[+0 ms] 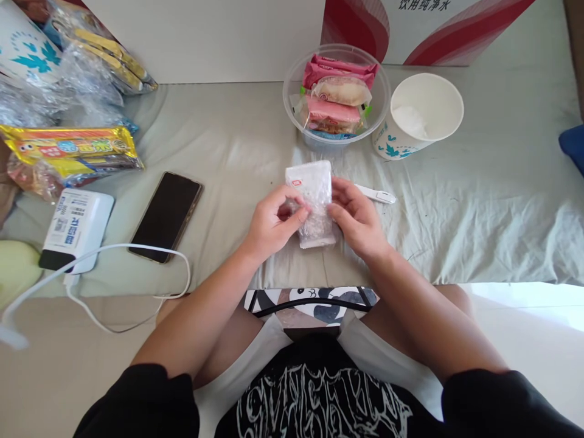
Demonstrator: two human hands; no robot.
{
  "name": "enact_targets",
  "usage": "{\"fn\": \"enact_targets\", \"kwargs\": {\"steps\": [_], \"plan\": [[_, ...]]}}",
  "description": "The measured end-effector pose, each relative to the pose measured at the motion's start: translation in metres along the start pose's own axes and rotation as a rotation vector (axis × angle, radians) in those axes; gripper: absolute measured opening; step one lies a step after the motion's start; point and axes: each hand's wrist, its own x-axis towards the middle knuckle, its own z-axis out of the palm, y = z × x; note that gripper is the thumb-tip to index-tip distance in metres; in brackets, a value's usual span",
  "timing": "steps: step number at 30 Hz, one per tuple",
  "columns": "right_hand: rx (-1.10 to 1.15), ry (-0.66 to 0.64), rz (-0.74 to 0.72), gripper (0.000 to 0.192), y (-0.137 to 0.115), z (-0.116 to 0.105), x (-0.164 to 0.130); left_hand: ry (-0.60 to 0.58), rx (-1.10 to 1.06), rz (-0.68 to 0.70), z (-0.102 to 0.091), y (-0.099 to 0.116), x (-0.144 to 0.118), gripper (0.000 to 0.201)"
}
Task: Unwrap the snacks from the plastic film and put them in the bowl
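Observation:
A white packet with a small red logo [312,182], loosely covered in crinkled clear plastic film, is held upright between both hands just above the cloth. On its left side my left hand [278,219] pinches the film with thumb and forefinger. My right hand [358,220] grips the opposite edge, thumb in front and fingers partly hidden behind. A slim white tool with a hole at its end [381,194] lies beyond my right fingers, partly covered by them. Behind the packet stands a clear plastic bowl [292,100] with several wrapped snacks [337,91].
Right of the bowl is a paper cup [427,115] with something white inside. A phone [166,216], a white power bank [79,225] with a cable [137,246], and snack wrappers [73,149] lie to the left. A large carton [219,42] borders the back.

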Motion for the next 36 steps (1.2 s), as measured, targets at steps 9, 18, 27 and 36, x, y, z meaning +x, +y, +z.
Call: {"fn": "enact_targets", "kwargs": {"steps": [9,18,27,36], "plan": [[-1.035,0.286,-0.176,0.030,0.014,-0.055,-0.003,0.256,-0.105,-0.187,-0.019,-0.023,-0.001,0.077],[-0.618,0.232,-0.083,0.017,-0.002,-0.033,-0.019,0.330,-0.231,-0.318,-0.016,-0.012,0.001,0.066],[0.127,-0.033,0.008,0.030,-0.004,0.006,-0.025,0.186,-0.193,-0.291,0.007,-0.006,-0.004,0.067],[0.112,-0.006,0.064,0.040,0.001,0.006,-0.021,0.074,-0.077,-0.223,0.001,-0.010,-0.007,0.066]]}}
